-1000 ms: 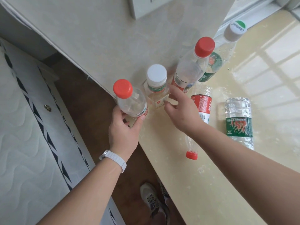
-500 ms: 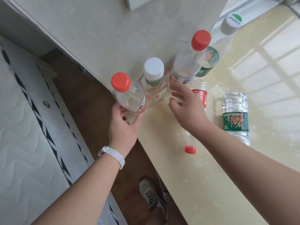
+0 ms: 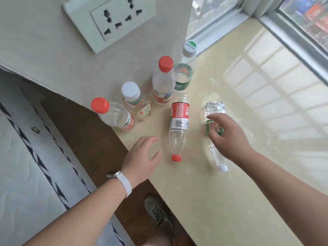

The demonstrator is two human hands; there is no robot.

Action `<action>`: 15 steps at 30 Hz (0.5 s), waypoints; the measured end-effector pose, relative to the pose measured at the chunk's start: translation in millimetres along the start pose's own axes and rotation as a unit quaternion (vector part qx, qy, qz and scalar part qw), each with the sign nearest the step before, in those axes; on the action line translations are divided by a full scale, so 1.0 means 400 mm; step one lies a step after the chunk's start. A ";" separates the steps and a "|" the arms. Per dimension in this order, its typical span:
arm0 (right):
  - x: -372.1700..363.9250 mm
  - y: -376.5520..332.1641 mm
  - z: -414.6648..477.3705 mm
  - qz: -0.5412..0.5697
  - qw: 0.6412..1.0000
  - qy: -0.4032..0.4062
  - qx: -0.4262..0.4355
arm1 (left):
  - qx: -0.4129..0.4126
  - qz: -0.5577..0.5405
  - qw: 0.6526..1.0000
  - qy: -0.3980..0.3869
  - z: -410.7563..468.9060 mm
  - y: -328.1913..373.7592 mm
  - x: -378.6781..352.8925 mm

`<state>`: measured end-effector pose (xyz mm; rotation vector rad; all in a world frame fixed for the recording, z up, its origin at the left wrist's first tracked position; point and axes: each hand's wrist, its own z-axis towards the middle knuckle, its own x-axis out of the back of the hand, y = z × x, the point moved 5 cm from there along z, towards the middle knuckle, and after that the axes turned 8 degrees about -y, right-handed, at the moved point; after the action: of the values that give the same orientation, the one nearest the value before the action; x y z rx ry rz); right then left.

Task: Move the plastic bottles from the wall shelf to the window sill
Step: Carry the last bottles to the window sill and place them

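Several plastic bottles are on the cream window sill [image 3: 204, 189]. A red-capped bottle [image 3: 115, 115] stands at the sill's left corner, beside a short white-capped bottle [image 3: 136, 102], a taller red-capped bottle [image 3: 163, 82] and a green-labelled bottle [image 3: 184, 71]. A red-labelled bottle [image 3: 178, 126] lies flat, cap toward me. A green-labelled clear bottle [image 3: 213, 110] lies to its right, partly under my right hand [image 3: 225, 137], which hovers open over it. My left hand [image 3: 142, 160] is open above the sill's edge, apart from every bottle.
A white wall socket [image 3: 110, 20] is on the wall above the bottles. The window frame [image 3: 287, 38] runs along the sill's far side. A mattress [image 3: 23, 166] lies at the left, brown floor and my shoe [image 3: 159, 213] below the sill's edge.
My left hand let go of the red-capped bottle, which now stands at the sill's corner, and drew back. My right hand moved right from the standing bottles to over the lying green-labelled bottle.
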<state>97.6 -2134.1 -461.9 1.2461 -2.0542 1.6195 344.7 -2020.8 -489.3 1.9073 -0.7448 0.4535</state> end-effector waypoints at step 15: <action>0.031 0.179 0.000 -0.288 0.931 -0.106 0.199 | -0.298 0.424 0.849 -0.097 0.229 0.163 -0.065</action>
<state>37.5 -2138.4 -502.2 2.0030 -1.2752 1.6901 280.4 -2115.9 -500.8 0.9671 -1.6580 0.4795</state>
